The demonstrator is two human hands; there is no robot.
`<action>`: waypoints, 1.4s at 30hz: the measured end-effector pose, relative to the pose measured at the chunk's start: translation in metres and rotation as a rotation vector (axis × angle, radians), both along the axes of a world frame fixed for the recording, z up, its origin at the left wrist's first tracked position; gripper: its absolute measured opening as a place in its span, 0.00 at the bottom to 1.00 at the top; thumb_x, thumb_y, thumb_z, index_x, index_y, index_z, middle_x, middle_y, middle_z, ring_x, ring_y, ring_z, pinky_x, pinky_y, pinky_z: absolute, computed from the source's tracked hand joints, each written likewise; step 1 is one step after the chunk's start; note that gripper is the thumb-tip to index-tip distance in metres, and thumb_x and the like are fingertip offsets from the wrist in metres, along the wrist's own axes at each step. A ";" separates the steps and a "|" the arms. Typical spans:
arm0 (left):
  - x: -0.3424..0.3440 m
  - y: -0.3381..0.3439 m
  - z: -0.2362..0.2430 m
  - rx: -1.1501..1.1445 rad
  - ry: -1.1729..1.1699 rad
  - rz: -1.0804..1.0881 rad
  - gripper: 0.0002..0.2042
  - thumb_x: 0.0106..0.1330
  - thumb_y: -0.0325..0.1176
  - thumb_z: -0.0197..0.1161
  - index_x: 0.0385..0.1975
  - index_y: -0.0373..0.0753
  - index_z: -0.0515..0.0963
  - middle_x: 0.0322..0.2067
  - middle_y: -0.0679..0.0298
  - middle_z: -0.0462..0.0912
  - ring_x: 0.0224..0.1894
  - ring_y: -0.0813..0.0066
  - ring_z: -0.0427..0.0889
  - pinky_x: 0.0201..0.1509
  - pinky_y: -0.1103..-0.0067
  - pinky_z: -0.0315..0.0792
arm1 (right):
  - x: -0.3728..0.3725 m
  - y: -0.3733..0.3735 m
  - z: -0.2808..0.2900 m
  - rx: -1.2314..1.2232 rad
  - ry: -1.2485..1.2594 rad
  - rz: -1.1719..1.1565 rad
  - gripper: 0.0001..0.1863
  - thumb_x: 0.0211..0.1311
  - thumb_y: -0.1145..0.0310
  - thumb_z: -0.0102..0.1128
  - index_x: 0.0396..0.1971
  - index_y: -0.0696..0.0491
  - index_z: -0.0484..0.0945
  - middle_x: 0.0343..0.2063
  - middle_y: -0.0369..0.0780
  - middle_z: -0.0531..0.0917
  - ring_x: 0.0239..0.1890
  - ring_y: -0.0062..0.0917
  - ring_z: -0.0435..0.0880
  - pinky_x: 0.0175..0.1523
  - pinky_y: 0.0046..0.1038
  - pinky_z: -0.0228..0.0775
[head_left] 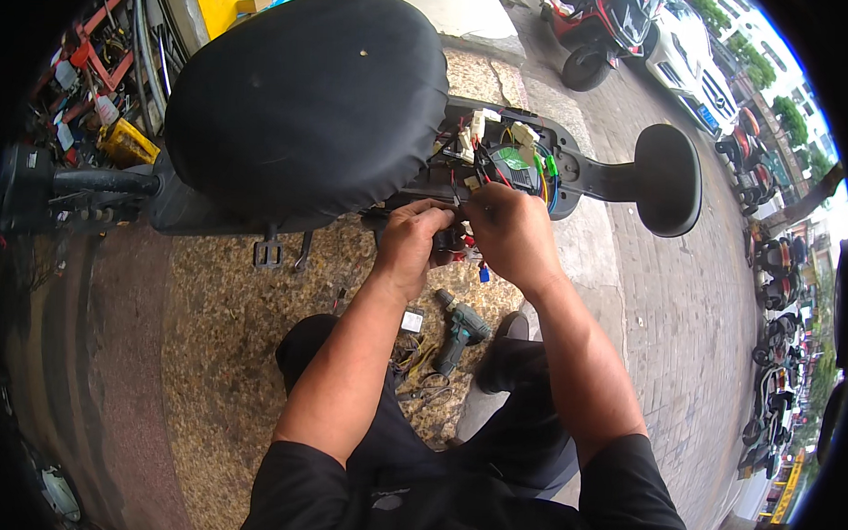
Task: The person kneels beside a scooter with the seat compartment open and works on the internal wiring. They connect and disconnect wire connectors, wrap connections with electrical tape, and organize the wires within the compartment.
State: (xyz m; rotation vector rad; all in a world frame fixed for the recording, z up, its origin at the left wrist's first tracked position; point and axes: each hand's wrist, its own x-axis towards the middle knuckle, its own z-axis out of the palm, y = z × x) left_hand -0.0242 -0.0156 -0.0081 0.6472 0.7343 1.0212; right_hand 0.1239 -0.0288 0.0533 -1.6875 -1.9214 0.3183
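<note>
Nearest is the wearer's black T-shirt (406, 512). At far left spreads a padded black scooter seat (299, 102). The left hand (409, 252) pinches, seemingly on thin wires (498, 174) at the open compartment right of the seat; the exact strand is hidden. These should prove light and limp, their plastic connectors (524, 134) stiff and brittle: best gripped by the housing, not the strand. The right hand (512, 233), curled, seems to pinch wires too. Rightmost, a backrest (668, 180).
</note>
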 end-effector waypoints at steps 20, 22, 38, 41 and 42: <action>-0.004 0.002 -0.006 0.230 0.134 -0.017 0.12 0.57 0.23 0.55 0.35 0.32 0.86 0.30 0.66 0.86 0.30 0.83 0.77 0.37 0.83 0.71 | -0.002 0.014 0.025 -0.270 -0.315 0.122 0.15 0.58 0.57 0.65 0.29 0.57 0.84 0.29 0.52 0.86 0.37 0.48 0.87 0.44 0.45 0.78; -0.004 0.002 -0.006 0.238 0.172 -0.019 0.11 0.58 0.23 0.55 0.35 0.32 0.86 0.30 0.66 0.86 0.30 0.83 0.78 0.36 0.82 0.71 | -0.005 0.015 0.025 -0.240 -0.355 0.126 0.15 0.57 0.57 0.65 0.29 0.57 0.84 0.29 0.51 0.86 0.38 0.47 0.87 0.44 0.45 0.79; 0.001 0.001 -0.012 0.325 0.253 0.099 0.08 0.60 0.24 0.57 0.33 0.29 0.81 0.29 0.63 0.84 0.30 0.82 0.78 0.35 0.81 0.72 | -0.014 -0.002 0.017 -0.108 -0.406 0.030 0.19 0.57 0.62 0.68 0.40 0.59 0.76 0.23 0.50 0.86 0.30 0.47 0.88 0.37 0.45 0.79; 0.000 -0.006 -0.005 0.261 0.182 0.120 0.07 0.62 0.24 0.57 0.34 0.30 0.81 0.31 0.64 0.83 0.32 0.82 0.77 0.37 0.81 0.71 | -0.006 -0.019 0.009 0.001 -0.133 -0.010 0.23 0.61 0.60 0.66 0.49 0.60 0.73 0.20 0.48 0.85 0.28 0.48 0.87 0.35 0.46 0.78; 0.000 -0.009 -0.002 0.257 0.133 0.140 0.07 0.63 0.24 0.57 0.35 0.30 0.81 0.31 0.65 0.83 0.33 0.83 0.77 0.38 0.82 0.71 | -0.002 -0.028 0.005 -0.014 0.010 0.053 0.21 0.59 0.66 0.67 0.50 0.58 0.74 0.22 0.47 0.85 0.30 0.47 0.87 0.37 0.44 0.79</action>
